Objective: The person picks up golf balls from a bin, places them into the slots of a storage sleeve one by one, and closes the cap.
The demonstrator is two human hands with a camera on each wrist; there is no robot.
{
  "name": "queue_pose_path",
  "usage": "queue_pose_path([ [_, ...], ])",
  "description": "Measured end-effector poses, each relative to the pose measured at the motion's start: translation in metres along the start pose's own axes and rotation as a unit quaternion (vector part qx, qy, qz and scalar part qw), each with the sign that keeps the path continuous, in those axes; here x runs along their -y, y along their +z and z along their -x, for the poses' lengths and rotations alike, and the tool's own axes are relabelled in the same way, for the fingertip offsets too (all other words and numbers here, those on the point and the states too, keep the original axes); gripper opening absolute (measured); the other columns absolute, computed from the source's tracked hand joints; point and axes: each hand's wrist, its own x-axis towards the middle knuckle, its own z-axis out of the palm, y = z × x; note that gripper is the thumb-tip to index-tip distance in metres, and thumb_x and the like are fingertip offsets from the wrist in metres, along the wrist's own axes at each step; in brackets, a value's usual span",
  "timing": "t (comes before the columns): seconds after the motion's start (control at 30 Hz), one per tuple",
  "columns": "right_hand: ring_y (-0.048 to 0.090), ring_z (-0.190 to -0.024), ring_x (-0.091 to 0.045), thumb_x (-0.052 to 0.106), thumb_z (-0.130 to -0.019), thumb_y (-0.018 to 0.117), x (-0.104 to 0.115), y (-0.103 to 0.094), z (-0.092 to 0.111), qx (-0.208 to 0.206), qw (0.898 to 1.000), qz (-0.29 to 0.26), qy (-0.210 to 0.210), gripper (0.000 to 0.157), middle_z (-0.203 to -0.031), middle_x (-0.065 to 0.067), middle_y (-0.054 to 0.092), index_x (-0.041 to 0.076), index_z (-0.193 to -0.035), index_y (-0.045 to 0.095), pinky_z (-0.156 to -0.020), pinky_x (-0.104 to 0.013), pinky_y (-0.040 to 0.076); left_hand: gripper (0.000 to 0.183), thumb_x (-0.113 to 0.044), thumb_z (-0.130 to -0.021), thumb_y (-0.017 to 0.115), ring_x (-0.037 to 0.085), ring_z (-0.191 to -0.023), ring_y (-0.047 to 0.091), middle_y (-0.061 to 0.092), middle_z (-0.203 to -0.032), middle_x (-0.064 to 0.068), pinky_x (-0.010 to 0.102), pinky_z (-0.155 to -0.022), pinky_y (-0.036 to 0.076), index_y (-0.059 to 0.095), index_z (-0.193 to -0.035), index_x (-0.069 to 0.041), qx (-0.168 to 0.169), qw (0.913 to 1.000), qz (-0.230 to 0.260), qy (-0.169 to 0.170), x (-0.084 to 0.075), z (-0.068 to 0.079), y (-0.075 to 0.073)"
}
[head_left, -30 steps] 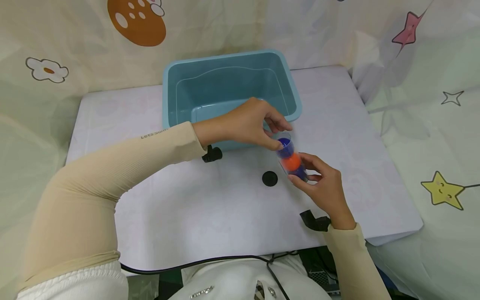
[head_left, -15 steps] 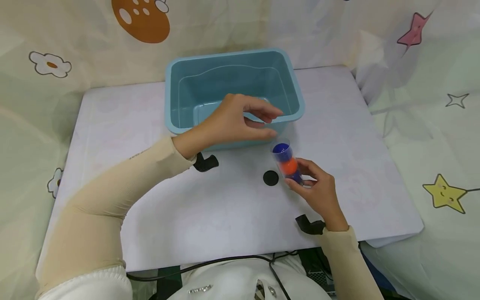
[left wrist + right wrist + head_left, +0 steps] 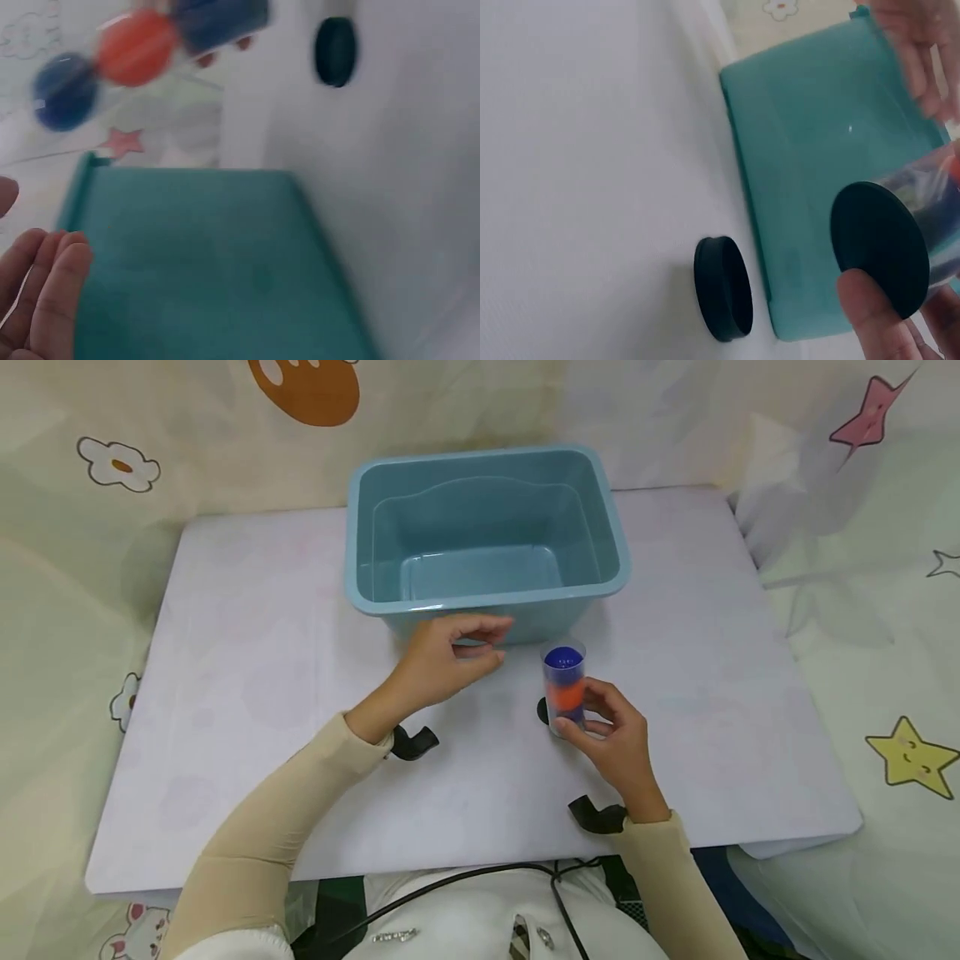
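A clear tube (image 3: 565, 681) stands nearly upright in my right hand (image 3: 618, 747), whose thumb and fingers grip its lower part. Inside are a blue ball (image 3: 66, 91), an orange ball (image 3: 137, 47) and more blue below. The tube's top is uncovered, and a dark cap (image 3: 881, 247) closes its bottom end. On the table, partly behind the tube in the head view, lies a loose black lid (image 3: 724, 289). My left hand (image 3: 450, 660) hovers left of the tube, before the tub's front wall, fingers loosely bent with nothing between them.
A blue-green tub (image 3: 487, 606) stands at the back middle of the white table (image 3: 247, 693). Printed curtains hang behind and at the sides. A black cable (image 3: 465, 877) runs across the person's front along the near table edge.
My left hand has let go of the tube's top and drawn back left and toward the body. My right hand has shifted slightly left, and the tube stands more upright, partly covering the lid.
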Motion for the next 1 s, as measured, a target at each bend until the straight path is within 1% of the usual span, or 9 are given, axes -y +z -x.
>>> queue_pose_path([
  [0.1, 0.065, -0.101, -0.008, -0.009, -0.075, 0.081, 0.000, 0.000, 0.001, -0.015, 1.000, -0.020, -0.013, 0.059, -0.119, -0.005, 0.066, 0.002, -0.130, 0.061, -0.075, -0.018, 0.057, 0.046, -0.013, -0.085, 0.079, 0.020, -0.116, 0.064, 0.067, -0.127, 0.006, 0.024, -0.091, 0.054, 0.067, -0.128, -0.006, 0.043, 0.9973, -0.058, -0.015, 0.018, -0.006, 0.020],
  [0.17, 0.065, -0.100, -0.010, -0.011, -0.075, 0.080, 0.002, 0.000, 0.001, -0.023, 0.999, -0.030, -0.020, 0.059, -0.118, 0.000, 0.066, 0.000, -0.130, 0.060, -0.075, -0.018, 0.057, 0.052, -0.017, -0.082, 0.082, 0.019, -0.115, 0.063, 0.067, -0.128, 0.006, 0.022, -0.093, 0.053, 0.066, -0.130, -0.006, 0.080, 0.9900, -0.115, -0.017, 0.029, -0.012, 0.034],
  [0.23, 0.065, -0.099, -0.010, -0.014, -0.075, 0.079, 0.003, -0.002, 0.002, -0.031, 0.999, -0.035, -0.021, 0.058, -0.117, 0.005, 0.065, -0.002, -0.129, 0.060, -0.075, -0.017, 0.057, 0.057, -0.022, -0.079, 0.085, 0.017, -0.115, 0.063, 0.067, -0.127, 0.004, 0.024, -0.096, 0.051, 0.066, -0.131, -0.009, 0.110, 0.9774, -0.179, -0.018, 0.039, -0.017, 0.048],
  [0.33, 0.065, -0.099, -0.008, -0.017, -0.074, 0.076, 0.003, -0.003, 0.002, -0.040, 0.998, -0.039, -0.018, 0.057, -0.116, 0.010, 0.064, -0.007, -0.127, 0.058, -0.075, -0.016, 0.057, 0.061, -0.029, -0.075, 0.088, 0.017, -0.115, 0.062, 0.068, -0.126, 0.001, 0.030, -0.100, 0.048, 0.067, -0.130, -0.012, 0.141, 0.9545, -0.262, -0.021, 0.048, -0.022, 0.065],
  [0.43, 0.065, -0.098, -0.007, -0.020, -0.074, 0.075, 0.003, -0.003, 0.003, -0.049, 0.998, -0.047, -0.010, 0.056, -0.115, 0.012, 0.064, -0.011, -0.127, 0.056, -0.075, -0.016, 0.056, 0.063, -0.033, -0.072, 0.090, 0.018, -0.116, 0.062, 0.069, -0.123, 0.001, 0.034, -0.102, 0.047, 0.068, -0.128, -0.011, 0.161, 0.9378, -0.307, -0.018, 0.054, -0.024, 0.078],
  [0.6, 0.065, -0.098, -0.010, -0.017, -0.076, 0.076, 0.003, -0.004, 0.006, -0.054, 0.997, -0.058, -0.002, 0.055, -0.115, 0.008, 0.065, -0.008, -0.127, 0.057, -0.075, -0.018, 0.057, 0.058, -0.033, -0.073, 0.089, 0.019, -0.110, 0.062, 0.070, -0.118, 0.001, 0.034, -0.097, 0.050, 0.071, -0.123, -0.012, 0.174, 0.9226, -0.344, -0.004, 0.060, -0.026, 0.089],
  [0.77, 0.065, -0.098, -0.013, -0.013, -0.077, 0.077, 0.001, -0.004, 0.006, -0.052, 0.997, -0.063, -0.003, 0.054, -0.115, 0.005, 0.065, -0.006, -0.127, 0.058, -0.074, -0.019, 0.058, 0.045, -0.028, -0.076, 0.086, 0.018, -0.106, 0.063, 0.071, -0.113, 0.000, 0.032, -0.092, 0.051, 0.074, -0.116, -0.013, 0.165, 0.9227, -0.349, -0.001, 0.061, -0.026, 0.091],
  [0.9, 0.065, -0.097, -0.011, -0.015, -0.077, 0.076, 0.003, -0.003, 0.005, -0.045, 0.997, -0.064, 0.006, 0.054, -0.114, 0.008, 0.064, -0.008, -0.127, 0.056, -0.075, -0.020, 0.058, 0.044, -0.029, -0.076, 0.086, 0.017, -0.104, 0.064, 0.072, -0.109, 0.000, 0.032, -0.093, 0.051, 0.074, -0.114, -0.011, 0.155, 0.9311, -0.330, -0.005, 0.059, -0.021, 0.085],
  [1.0, 0.065, -0.098, -0.011, -0.014, -0.077, 0.076, 0.002, -0.003, 0.004, -0.039, 0.997, -0.061, 0.011, 0.054, -0.115, 0.005, 0.064, -0.008, -0.127, 0.055, -0.077, -0.022, 0.058, 0.045, -0.031, -0.076, 0.086, 0.016, -0.103, 0.065, 0.072, -0.108, 0.000, 0.032, -0.093, 0.051, 0.073, -0.114, -0.011, 0.136, 0.9400, -0.313, -0.007, 0.058, -0.013, 0.078],
])
